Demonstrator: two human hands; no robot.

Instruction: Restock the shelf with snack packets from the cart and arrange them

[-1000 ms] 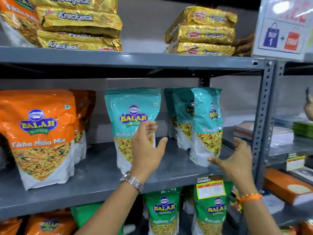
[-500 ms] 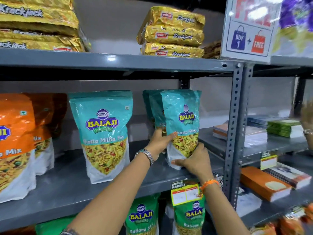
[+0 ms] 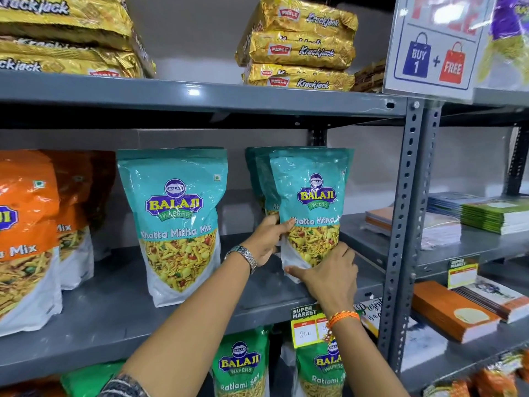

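Both hands are on the front teal packet (image 3: 312, 207) at the right end of the middle shelf (image 3: 114, 316) — left hand (image 3: 264, 242) wrapped round its left edge, fingers tucked behind, right hand (image 3: 329, 277) pressed flat against the lower right corner with the thumb along the base. Clamped on it from two sides, then, the packet standing upright with more teal packets (image 3: 262, 179) stacked just behind.

It looks a soft pouch: glossy film that will slip under dry fingers, loose mix inside that shifts and can crush, probably light. The gusseted white base is the stiffest part, so low down by the bottom seam seems the best place to hold and steer it; squeeze the middle and it will likely buckle.

Room to move? The upright post (image 3: 406, 224) stands close on the right, so little slack there. To the left there's a bare gap of shelf before the other teal packet (image 3: 177, 222), which stands alone nearer the front lip. Further left, orange packets (image 3: 25, 239). Overhead the upper shelf (image 3: 200, 94) leaves some clearance above the packet tops — enough to lift a little, I'd judge, not much. The front edge is near; a nudge outward could tip it off.
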